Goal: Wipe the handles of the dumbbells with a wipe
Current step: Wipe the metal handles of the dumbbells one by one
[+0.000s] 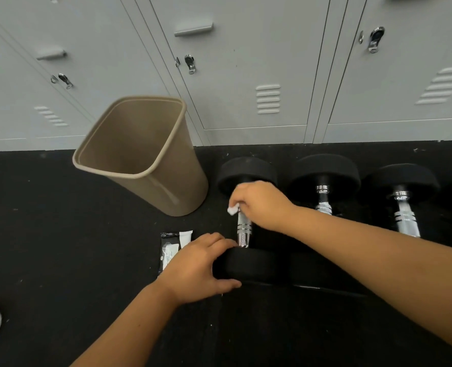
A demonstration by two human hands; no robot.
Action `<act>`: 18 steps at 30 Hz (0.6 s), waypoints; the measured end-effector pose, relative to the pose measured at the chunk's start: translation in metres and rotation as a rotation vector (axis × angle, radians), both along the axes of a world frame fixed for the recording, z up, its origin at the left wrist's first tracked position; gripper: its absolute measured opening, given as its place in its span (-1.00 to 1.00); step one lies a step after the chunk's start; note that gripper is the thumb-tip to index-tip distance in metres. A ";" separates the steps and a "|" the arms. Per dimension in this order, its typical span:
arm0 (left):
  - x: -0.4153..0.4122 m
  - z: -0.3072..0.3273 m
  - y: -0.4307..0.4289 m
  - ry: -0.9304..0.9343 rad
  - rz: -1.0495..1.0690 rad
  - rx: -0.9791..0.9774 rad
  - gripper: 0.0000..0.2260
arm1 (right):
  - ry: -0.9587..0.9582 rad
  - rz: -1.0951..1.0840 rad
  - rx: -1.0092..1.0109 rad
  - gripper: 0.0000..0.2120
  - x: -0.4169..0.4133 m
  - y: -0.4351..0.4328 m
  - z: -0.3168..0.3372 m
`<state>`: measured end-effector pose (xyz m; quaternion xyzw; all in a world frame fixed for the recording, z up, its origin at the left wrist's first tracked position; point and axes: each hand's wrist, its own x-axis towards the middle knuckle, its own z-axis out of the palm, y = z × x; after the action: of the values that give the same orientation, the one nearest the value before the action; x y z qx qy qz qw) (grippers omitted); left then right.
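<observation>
Here the right hand (259, 203) pinches a white wipe (232, 210) around the leftmost dumbbell's handle (243, 229); at seven o'clock, the left hand (198, 266) spreads over its near weight (248, 264).

The right hand (259, 202) is closing around a wipe (233, 209) on the leftmost dumbbell (243, 229)'s handle; the left hand (198, 268) is cupping its near end.

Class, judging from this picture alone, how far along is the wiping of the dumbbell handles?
Finished handles: cannot tell. In hand: the right hand presses a wipe on the left dumbbell's handle while the left hand steadies its near weight. Probably left: the two dumbbells on the right.
</observation>
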<state>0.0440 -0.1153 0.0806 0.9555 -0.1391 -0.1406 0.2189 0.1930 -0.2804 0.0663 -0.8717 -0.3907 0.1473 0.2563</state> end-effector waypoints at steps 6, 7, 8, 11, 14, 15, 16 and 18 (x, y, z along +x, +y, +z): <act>0.003 0.001 -0.002 0.001 -0.007 0.021 -0.42 | -0.317 0.245 -0.336 -0.81 -0.008 0.009 -0.011; 0.003 0.001 -0.002 0.001 -0.009 0.023 -0.42 | -0.317 0.299 -0.341 -0.82 -0.015 0.009 -0.013; 0.003 0.000 -0.002 0.001 -0.008 0.022 -0.41 | -0.291 0.355 -0.331 -0.81 -0.022 0.008 -0.013; 0.002 0.000 -0.003 0.014 0.001 0.010 -0.41 | 0.002 0.393 -0.257 -0.78 -0.025 -0.001 0.002; 0.003 0.001 -0.005 0.005 -0.004 0.009 -0.42 | 0.311 0.174 -0.121 -0.78 -0.006 -0.018 0.013; 0.003 0.001 -0.005 0.007 -0.004 0.009 -0.42 | 0.315 0.018 -0.023 -0.79 0.001 -0.020 0.012; 0.003 0.001 -0.004 0.012 -0.001 0.010 -0.42 | 0.256 -0.159 0.067 -0.79 0.007 -0.021 0.009; 0.004 0.000 -0.004 0.017 0.002 0.015 -0.43 | 0.082 -0.408 0.141 -0.76 0.011 -0.017 0.000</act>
<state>0.0475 -0.1196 0.0808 0.9560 -0.1350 -0.1497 0.2132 0.2040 -0.2977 0.0663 -0.9059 -0.2050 0.1001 0.3569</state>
